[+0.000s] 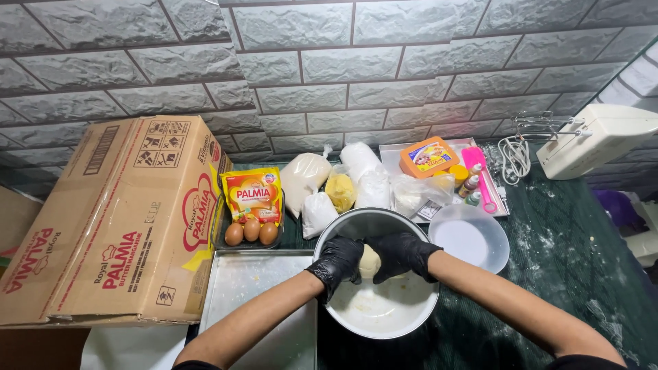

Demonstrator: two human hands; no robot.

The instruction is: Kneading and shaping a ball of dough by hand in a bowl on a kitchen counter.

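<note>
Far left, on the counter (569, 274): a big cardboard box (116, 226), lying on its side and pushed against the wall (329, 75), probably to leave working room in the middle. Just right of the box, a dark tray with three brown eggs (251, 231), kept together so as not to roll, and a yellow-red pouch (252, 194) standing behind them. In front, a flat metal tray (253, 294), bare, close beside the bowl, within easy reach.

At the centre, a round metal bowl (404, 322). Over its far half, the left hand (337, 262) in a black glove, fingers curled around a pale lump of dough (370, 262). Pressed against the other side of the dough, the right hand (403, 255), also gloved in black and closed on it. Both hands grasping the same lump, held above the bowl, likely so that crumbs and flour fall inside. Whitish smears on the bowl bottom.

Behind the bowl, several clear bags (322, 185) of white and yellow powders, bunched near the wall. Further right, a white tray with an orange tub (429, 157), small bottles (471, 185) and a pink spatula (480, 178). In front of this tray, an empty translucent lid or plate (470, 236). Far right, a white hand mixer (596, 137) with a coiled cord (514, 159), set apart from the bowl.
</note>
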